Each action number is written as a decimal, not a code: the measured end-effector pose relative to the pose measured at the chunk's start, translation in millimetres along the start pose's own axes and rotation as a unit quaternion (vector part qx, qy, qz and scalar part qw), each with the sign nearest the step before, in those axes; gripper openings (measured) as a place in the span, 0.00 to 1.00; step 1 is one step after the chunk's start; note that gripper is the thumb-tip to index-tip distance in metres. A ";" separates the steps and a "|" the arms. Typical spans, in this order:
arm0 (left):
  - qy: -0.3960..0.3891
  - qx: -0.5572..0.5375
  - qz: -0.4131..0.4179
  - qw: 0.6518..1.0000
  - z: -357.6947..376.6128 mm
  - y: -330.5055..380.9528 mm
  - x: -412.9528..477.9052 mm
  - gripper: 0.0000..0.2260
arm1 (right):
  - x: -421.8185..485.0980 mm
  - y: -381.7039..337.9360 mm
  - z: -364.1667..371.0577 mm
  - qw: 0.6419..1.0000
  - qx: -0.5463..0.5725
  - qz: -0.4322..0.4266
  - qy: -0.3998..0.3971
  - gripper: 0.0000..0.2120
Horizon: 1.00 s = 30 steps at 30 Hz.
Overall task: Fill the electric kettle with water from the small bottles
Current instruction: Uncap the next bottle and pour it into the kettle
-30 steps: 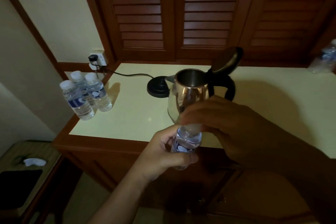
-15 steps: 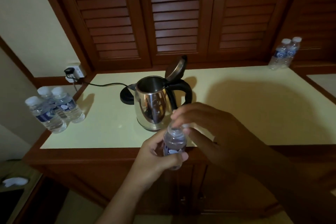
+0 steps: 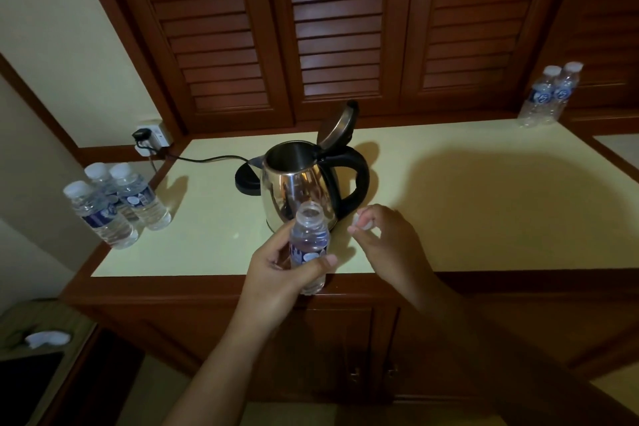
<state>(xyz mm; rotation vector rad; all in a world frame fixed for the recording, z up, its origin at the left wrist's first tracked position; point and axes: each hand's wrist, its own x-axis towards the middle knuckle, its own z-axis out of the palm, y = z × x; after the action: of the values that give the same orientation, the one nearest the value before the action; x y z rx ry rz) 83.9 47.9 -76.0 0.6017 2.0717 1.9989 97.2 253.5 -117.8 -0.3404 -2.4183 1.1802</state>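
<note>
From the head view, our left hand (image 3: 276, 270) has its fingers (image 3: 321, 261) wrapped round an uncapped bottle (image 3: 308, 245), upright just in front of the kettle (image 3: 297, 190), whose lid (image 3: 337, 124) stands open on the counter (image 3: 484, 204). Our right hand (image 3: 383, 235) pinches the cap (image 3: 361, 222), just right of the bottle. We judge pouring not yet begun; three full bottles (image 3: 114, 204) wait far left. Half a second ago, the cap was at the neck.

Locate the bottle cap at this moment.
The bottle cap is pinched in the right hand's fingertips, right of the opened bottle, near the kettle's handle.
</note>
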 end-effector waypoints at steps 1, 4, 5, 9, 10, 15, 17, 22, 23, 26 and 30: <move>-0.005 0.008 -0.002 1.000 -5.3 0.2 2.1 0.24 | 4.2 4.3 6.4 0.999 -0.036 0.001 -0.008 0.07; -0.021 0.030 -0.006 0.999 -23.7 1.5 8.5 0.23 | 11.6 14.2 22.6 0.996 -0.085 0.003 -0.011 0.09; -0.024 0.034 -0.003 0.999 -29.4 2.0 11.0 0.23 | 12.1 18.2 26.9 0.996 -0.091 0.005 -0.007 0.10; -0.020 0.029 0.012 0.999 -47.7 -0.7 20.3 0.23 | 10.9 27.4 35.3 0.989 -0.145 -0.006 0.017 0.11; -0.017 0.026 0.014 0.999 -51.2 -1.7 21.6 0.23 | 10.9 28.6 36.4 0.986 -0.164 -0.010 0.014 0.11; -0.012 0.028 0.019 0.999 -62.9 -5.8 26.4 0.23 | 16.2 36.0 33.9 0.980 -0.197 -0.005 -0.022 0.16; -0.011 0.028 0.023 0.999 -66.2 -4.1 28.1 0.22 | 17.1 36.8 31.2 0.981 -0.193 -0.004 0.013 0.23; -0.006 0.042 0.046 0.998 -70.8 6.5 33.6 0.22 | 8.0 30.8 31.7 0.957 -0.289 -0.003 0.016 0.35; -0.006 0.049 0.049 0.998 -71.4 9.2 34.9 0.22 | 7.1 29.2 33.0 0.949 -0.314 0.004 -0.002 0.39; -0.008 0.064 0.055 0.996 -75.2 18.0 41.2 0.23 | 7.5 29.1 35.4 0.933 -0.353 0.036 -0.059 0.48; 0.012 0.098 0.059 0.993 -83.6 29.1 52.4 0.23 | 9.6 31.9 36.0 0.924 -0.367 0.041 -0.095 0.49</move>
<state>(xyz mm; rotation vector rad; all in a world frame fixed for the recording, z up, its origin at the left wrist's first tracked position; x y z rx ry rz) 6.5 -5.8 -34.7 0.7544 2.3150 1.8842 72.7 251.9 -160.2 -0.5697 -2.9711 0.2845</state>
